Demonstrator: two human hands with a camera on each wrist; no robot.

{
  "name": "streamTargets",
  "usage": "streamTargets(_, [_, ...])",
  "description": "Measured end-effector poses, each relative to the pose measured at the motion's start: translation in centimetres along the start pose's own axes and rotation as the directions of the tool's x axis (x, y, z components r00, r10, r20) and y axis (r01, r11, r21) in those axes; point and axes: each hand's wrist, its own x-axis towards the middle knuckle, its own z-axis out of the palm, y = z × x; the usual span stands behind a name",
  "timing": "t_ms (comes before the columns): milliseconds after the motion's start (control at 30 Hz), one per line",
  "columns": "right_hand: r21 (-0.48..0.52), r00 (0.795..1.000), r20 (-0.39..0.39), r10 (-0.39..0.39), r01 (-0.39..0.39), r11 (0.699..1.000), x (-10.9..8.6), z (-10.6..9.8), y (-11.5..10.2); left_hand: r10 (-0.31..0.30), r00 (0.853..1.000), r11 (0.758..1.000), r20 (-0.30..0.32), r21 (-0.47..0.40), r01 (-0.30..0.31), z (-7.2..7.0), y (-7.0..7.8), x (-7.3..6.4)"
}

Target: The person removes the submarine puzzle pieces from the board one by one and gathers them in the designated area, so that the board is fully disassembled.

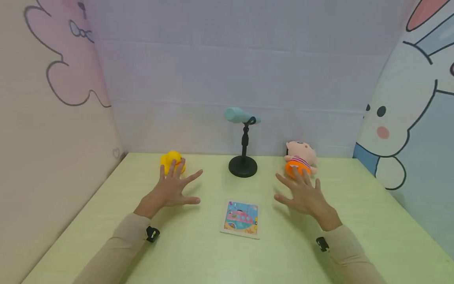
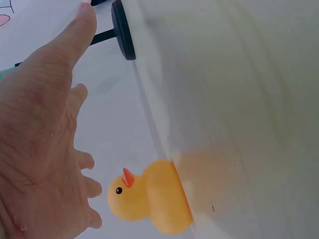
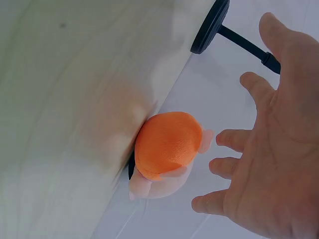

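Left hand (image 1: pixel 172 191), right hand (image 1: pixel 306 197), wide gap between, inside table edges (image 1: pixel 80 221)

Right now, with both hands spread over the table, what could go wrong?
The left hand might knock the yellow duck sitting ahead of it. The right hand might likewise bump the plush toy ahead of it. The thin-poled black stand between those toys could perhaps tip if bumped.
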Motion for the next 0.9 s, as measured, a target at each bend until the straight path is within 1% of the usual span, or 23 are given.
streamTargets(133, [0.000,1.000,-0.001,0.010,-0.010,1.000,-0.1,0.9,-0.3,0.026,1.000,1.000,0.004,0.011,-0.027,0.4,0.6,-0.4])
streamTargets(300, [-0.053,0.999,-0.034,-0.041,0.039,0.998,0.1,1.7,-1.4,0.044,0.999,0.998,0.012,0.047,-0.045,0.8,1.1,-0.6])
streamTargets(367, [-0.084,0.997,-0.041,-0.064,0.061,0.995,0.2,1.8,-1.9,0.054,0.998,0.997,0.035,0.053,-0.056,0.8,1.5,-0.4])
streamTargets(433, [-0.105,0.996,-0.031,-0.080,0.076,0.992,0.5,1.9,-2.4,0.063,0.995,0.997,0.078,0.045,-0.067,0.8,1.9,-0.1])
streamTargets(533, [-0.112,0.995,0.002,-0.103,0.102,0.988,1.1,1.9,-3.1,0.077,0.987,0.997,0.145,0.020,-0.080,0.5,2.5,0.4])
streamTargets(633, [-0.111,0.989,0.050,-0.139,0.144,0.983,1.8,1.9,-3.8,0.076,0.975,0.997,0.210,-0.013,-0.074,0.1,3.0,0.9])
streamTargets(733, [-0.105,0.982,0.088,-0.169,0.178,0.978,2.4,2.0,-4.5,0.068,0.961,0.998,0.269,-0.034,-0.061,0.1,3.4,1.4])
streamTargets(833, [-0.091,0.972,0.105,-0.209,0.218,0.972,2.7,2.0,-5.1,0.070,0.944,0.997,0.322,-0.045,-0.059,0.2,4.1,1.7])
streamTargets(900, [-0.078,0.965,0.106,-0.240,0.248,0.966,3.0,2.0,-5.6,0.076,0.936,0.997,0.343,-0.042,-0.066,0.1,4.6,1.8])
